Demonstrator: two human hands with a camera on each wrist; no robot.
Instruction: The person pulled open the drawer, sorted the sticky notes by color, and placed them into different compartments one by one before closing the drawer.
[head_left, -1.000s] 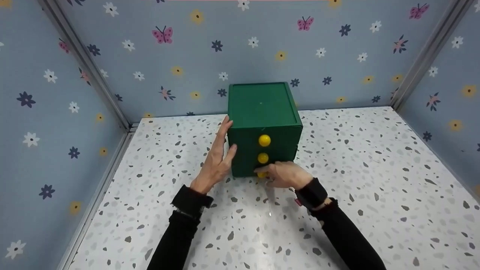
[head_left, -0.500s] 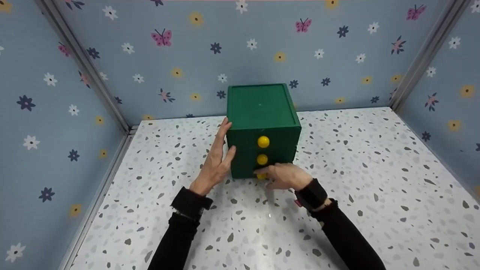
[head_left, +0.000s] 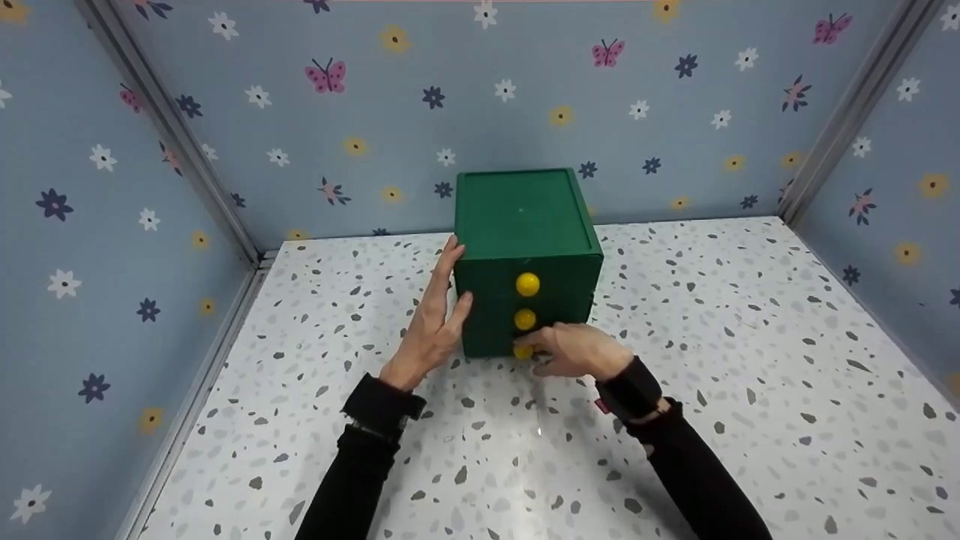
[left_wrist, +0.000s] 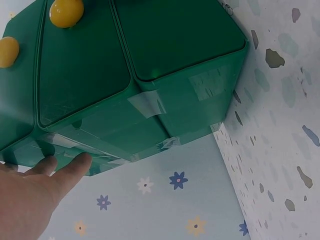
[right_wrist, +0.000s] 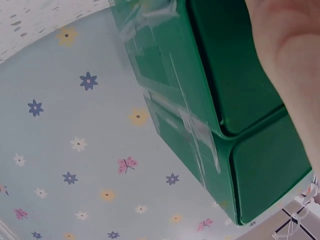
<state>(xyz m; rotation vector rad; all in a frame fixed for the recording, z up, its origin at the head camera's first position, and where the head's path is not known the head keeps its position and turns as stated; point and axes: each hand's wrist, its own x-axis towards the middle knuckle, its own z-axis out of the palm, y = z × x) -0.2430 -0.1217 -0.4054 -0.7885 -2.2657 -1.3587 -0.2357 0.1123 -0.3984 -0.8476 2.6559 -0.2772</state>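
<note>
A green drawer box [head_left: 525, 214] with a column of yellow knobs stands against the back wall. My left hand [head_left: 427, 334] rests along its left side with straight fingers, the thumb at the front edge; the left wrist view shows those fingertips [left_wrist: 75, 167] on the taped side. My right hand [head_left: 577, 351] is at the lowest yellow knob [head_left: 523, 352], its index finger bent over the top and partly hiding it. The middle knob [head_left: 525, 319] and top knob [head_left: 528, 284] are untouched. In the right wrist view the hand [right_wrist: 290, 55] covers part of the drawer fronts.
The box sits on a white speckled tabletop [head_left: 337, 315]. Flowered blue panels [head_left: 375, 112] enclose it at the back and both sides, with metal posts [head_left: 180, 135] at the corners. Clear tape [left_wrist: 147, 103] runs along the box's side.
The right index fingertip has drawn back slightly to the right on the lowest knob, showing more of it. The left hand stays in place on the box, and all the drawers look closed throughout.
</note>
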